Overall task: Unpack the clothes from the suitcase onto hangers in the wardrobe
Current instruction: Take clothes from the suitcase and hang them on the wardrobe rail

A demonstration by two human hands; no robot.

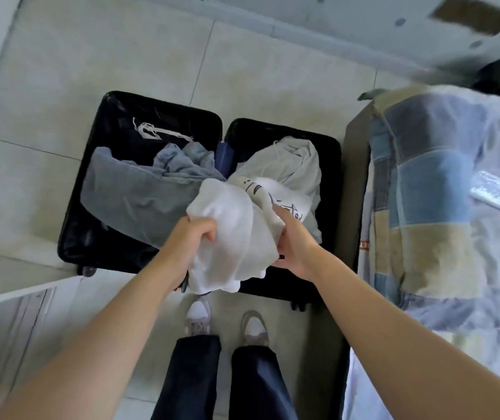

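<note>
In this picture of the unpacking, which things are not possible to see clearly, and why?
Head view only.
- Black print on the white garment, which the left hand and right hand grip: crumpled, unreadable.
- Suitcase bottom: covered by the grey-blue garment and pale hoodie.
- White panel, lower left: blurred, cut by the edge; wardrobe or not, unclear.

Single head camera; faces steeply down, wide-angle; suitcase [115, 116] close below, floor [273, 71] around.
</note>
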